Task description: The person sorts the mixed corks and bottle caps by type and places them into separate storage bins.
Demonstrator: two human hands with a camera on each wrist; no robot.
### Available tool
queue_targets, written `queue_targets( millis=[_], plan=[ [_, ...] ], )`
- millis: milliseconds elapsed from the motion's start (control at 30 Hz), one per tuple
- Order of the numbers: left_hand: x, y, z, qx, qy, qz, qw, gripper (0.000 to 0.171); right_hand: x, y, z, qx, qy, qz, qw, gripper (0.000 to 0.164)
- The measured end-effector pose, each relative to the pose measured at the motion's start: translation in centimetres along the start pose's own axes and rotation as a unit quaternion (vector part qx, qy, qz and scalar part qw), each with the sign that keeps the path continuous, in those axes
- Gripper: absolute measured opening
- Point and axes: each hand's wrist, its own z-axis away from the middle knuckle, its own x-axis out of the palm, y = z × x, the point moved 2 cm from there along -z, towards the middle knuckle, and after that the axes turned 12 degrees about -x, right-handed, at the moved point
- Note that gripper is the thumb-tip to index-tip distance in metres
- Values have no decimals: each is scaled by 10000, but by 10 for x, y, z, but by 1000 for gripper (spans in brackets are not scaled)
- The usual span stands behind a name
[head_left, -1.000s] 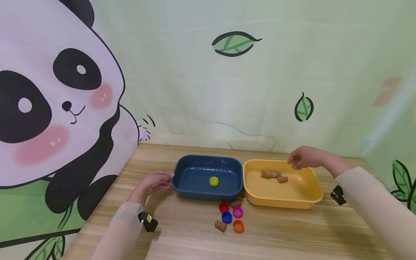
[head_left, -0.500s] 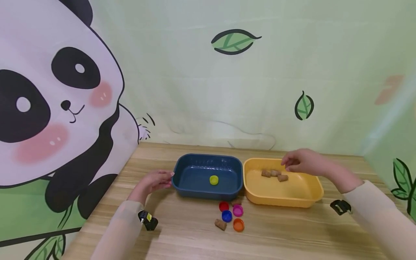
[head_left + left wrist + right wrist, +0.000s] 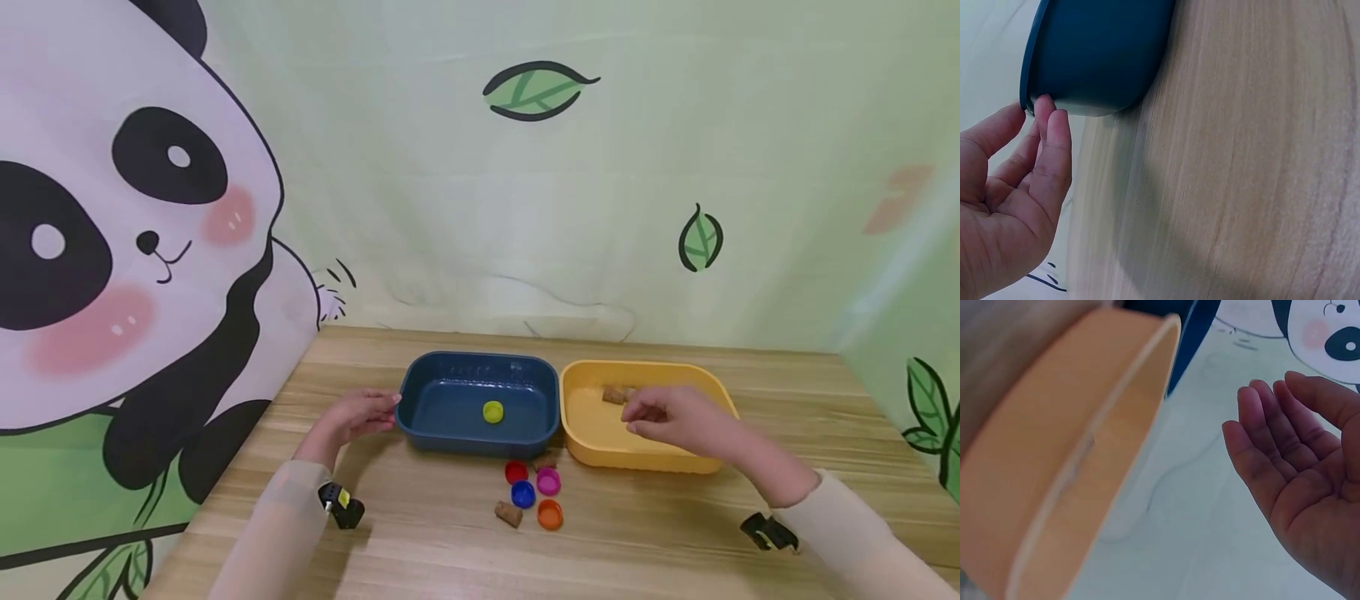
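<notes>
My left hand [image 3: 363,412] is at the left end of a dark blue bin [image 3: 477,446]; in the left wrist view its thumb and fingertips grip the bin's rim [image 3: 1025,75]. A yellow-green bottle cap [image 3: 492,412] lies inside this bin. My right hand [image 3: 682,417] hangs over a yellow bin [image 3: 637,457], fingers loosely bent and holding nothing, as the right wrist view shows too. Corks [image 3: 612,394] lie in the yellow bin, partly hidden behind that hand.
On the wooden table before the bins are a red cap [image 3: 516,472], a blue cap [image 3: 522,494], a pink cap [image 3: 548,481] and an orange cap [image 3: 550,514]. One cork [image 3: 508,513] lies beside them, another [image 3: 545,462] against the bins. A printed cloth [image 3: 420,208] hangs behind.
My right hand has moved left and toward me, from the yellow bin's back right rim to over its middle, now covering some corks. The left hand stays at the blue bin's rim.
</notes>
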Motion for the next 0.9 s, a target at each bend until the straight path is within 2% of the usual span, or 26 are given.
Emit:
queue_targets(
  millis=[133,167,200,333,633,900],
  plan=[
    [6,0,1,-42,55,-2,10000,42,19,0,2,48,-143,-417,9990,12],
    [9,2,4,-164,236,-62,9996,44,24,1,3,52,-183,-550,9983,13],
    [11,2,4,-203,279,-73,9994,44,30,2,3,65,-227,-688,9974,14],
    [12,2,5,-256,304,-108,9992,46,50,5,5,78,-298,-1000,9945,17],
    [15,1,4,-300,259,-51,9992,47,79,5,8,256,-230,-1243,9916,17],
    [11,6,7,-315,283,-54,9991,47,95,11,7,340,-587,-1325,9889,36]
  ],
)
